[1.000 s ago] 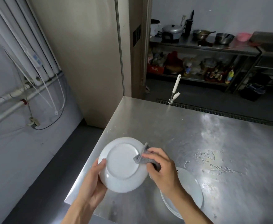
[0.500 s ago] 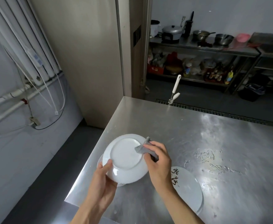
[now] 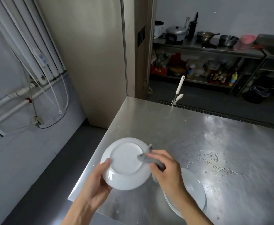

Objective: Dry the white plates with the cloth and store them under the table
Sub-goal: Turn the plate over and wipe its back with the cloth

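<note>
1. Left hand (image 3: pixel 97 181): grip clamps the near-left rim of the white plate (image 3: pixel 125 161). The thumb is on the upturned underside, the fingers are hidden beneath.
2. The plate is held above the near-left corner of the tabletop (image 3: pixel 198 135), bottom side up.
3. Right hand (image 3: pixel 167 172): grip pinches the grey cloth (image 3: pixel 146 157) and presses it onto the plate's right side.
4. A stack of plates (image 3: pixel 196 195) sits on the tabletop near-right, partly under the right forearm.
5. Water smears (image 3: pixel 214 161) lie right of the hands.
</note>
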